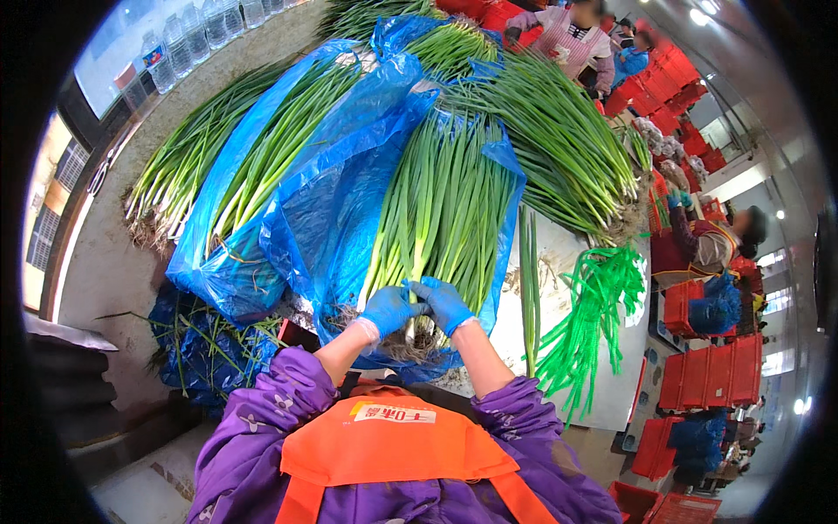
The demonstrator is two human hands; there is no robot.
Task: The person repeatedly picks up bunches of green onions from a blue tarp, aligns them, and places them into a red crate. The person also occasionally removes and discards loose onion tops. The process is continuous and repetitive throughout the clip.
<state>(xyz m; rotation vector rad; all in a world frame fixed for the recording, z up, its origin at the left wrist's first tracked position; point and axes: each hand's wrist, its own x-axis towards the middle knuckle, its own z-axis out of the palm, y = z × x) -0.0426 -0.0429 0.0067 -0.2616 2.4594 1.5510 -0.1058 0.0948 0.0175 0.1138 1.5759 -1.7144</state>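
Both hands, in thin blue gloves, meet over the root end of a spread of spring onions (445,190) lying on an opened blue plastic bag (337,209). My left hand (391,312) and my right hand (446,305) pinch one pale spring onion stalk (418,259) between their fingertips. Its white end and roots hang just below the fingers. More muddy roots (409,348) lie beneath my wrists. To the right, a few separate green leaves (529,281) lie beside a pile of green plastic mesh strips (596,314).
More spring onion heaps lie at the left (203,144) and right (563,144), with another bagged bundle (281,144) between. A dark blue bag of trimmings (209,347) is at lower left. Scissors (99,177) and water bottles (177,46) line the left edge. Co-workers and red crates (710,373) are beyond.
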